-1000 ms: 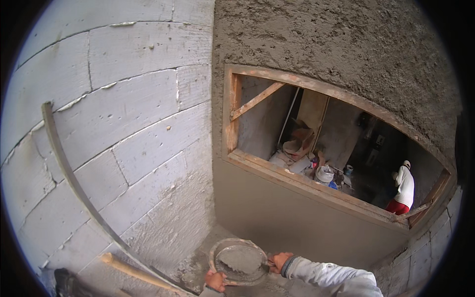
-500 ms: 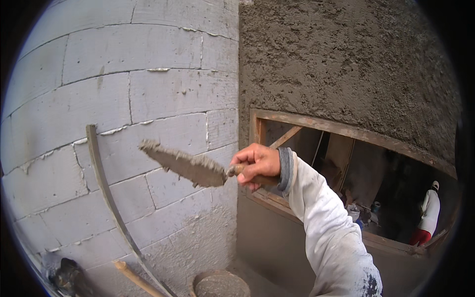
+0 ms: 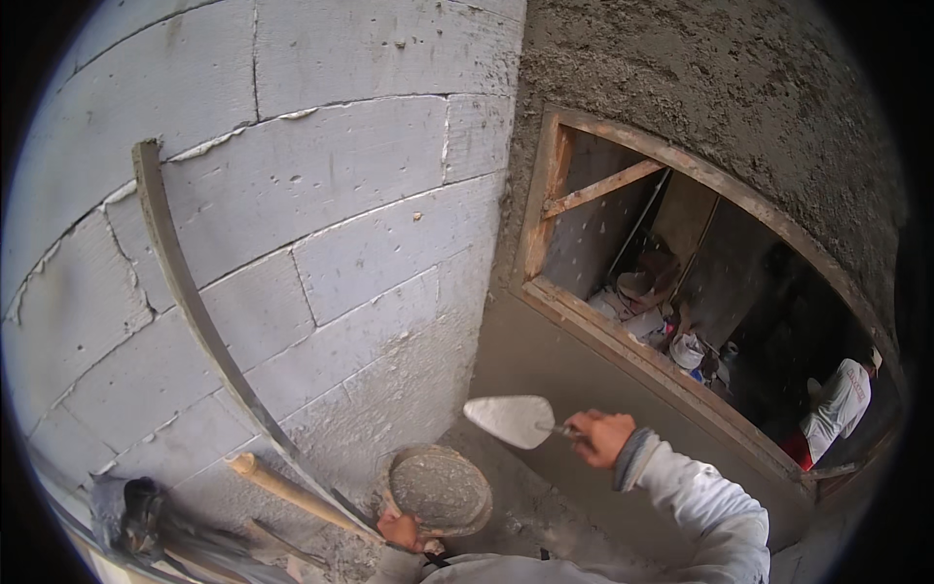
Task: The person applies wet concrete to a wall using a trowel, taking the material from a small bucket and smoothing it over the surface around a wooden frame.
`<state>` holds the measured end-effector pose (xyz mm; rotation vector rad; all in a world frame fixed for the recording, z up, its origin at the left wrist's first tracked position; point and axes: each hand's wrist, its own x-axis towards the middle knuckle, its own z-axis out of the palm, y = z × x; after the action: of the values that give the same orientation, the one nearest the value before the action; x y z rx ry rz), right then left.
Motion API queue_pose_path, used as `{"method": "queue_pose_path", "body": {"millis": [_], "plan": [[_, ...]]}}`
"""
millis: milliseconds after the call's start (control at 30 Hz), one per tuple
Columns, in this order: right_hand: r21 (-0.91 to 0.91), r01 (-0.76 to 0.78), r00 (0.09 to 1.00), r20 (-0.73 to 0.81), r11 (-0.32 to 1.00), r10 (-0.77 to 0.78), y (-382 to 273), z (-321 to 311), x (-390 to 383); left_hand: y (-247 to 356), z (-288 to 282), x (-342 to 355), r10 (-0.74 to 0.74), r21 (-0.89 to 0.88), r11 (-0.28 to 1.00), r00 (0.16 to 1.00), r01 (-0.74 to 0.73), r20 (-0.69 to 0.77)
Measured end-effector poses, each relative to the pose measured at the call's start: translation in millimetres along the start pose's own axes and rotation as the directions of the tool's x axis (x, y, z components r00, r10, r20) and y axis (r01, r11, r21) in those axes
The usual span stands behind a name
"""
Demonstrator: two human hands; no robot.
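Observation:
My right hand (image 3: 601,438) is closed around the handle of a trowel (image 3: 509,419). Its pale, pointed blade faces left and carries no thick layer of mortar. Lower down, my left hand (image 3: 400,530) grips the near rim of a round bucket (image 3: 484,501). Grey wet mortar (image 3: 436,487) fills the bucket, which stands close to the corner of the walls. The trowel is above and to the right of the bucket, apart from it.
A long straightedge bar (image 3: 185,268) leans on the block wall (image 3: 379,146), beside a bamboo pole (image 3: 282,490). Black plastic (image 3: 146,521) lies at lower left. A wooden window frame (image 3: 632,336) opens in the plastered wall (image 3: 700,58); another person (image 3: 837,399) is beyond it.
The view has tilted down. My right hand has lowered the trowel, and the mortar that covered its blade is gone. My left hand has come into view at the bucket.

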<state>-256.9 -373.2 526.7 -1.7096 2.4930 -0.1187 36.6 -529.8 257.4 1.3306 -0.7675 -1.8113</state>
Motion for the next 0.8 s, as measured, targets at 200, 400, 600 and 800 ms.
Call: {"method": "queue_pose_path", "body": {"millis": [200,400,600,800], "plan": [[0.043,-0.002,0.971,0.237,0.999,-0.008,-60.9,212.6,35.1,18.4,41.5,-17.7,0.112,-0.028,0.994,0.981,-0.109,0.156],[0.301,-0.059,0.966,0.257,0.952,-0.021,-44.0,119.7,18.6,34.6,45.4,-24.6,-0.06,0.088,0.995,0.992,0.05,0.111],[0.178,0.414,0.908,-0.009,0.893,-0.42,-54.2,-63.6,34.2,9.8,30.6,-9.0,-0.018,-0.09,0.996,1.0,0.02,0.026],[0.393,0.732,0.666,-0.236,0.557,-0.708,-71.2,-205.8,72.3,42.5,35.3,-65.0,-0.059,0.003,0.998,0.995,0.059,-0.075]]}}
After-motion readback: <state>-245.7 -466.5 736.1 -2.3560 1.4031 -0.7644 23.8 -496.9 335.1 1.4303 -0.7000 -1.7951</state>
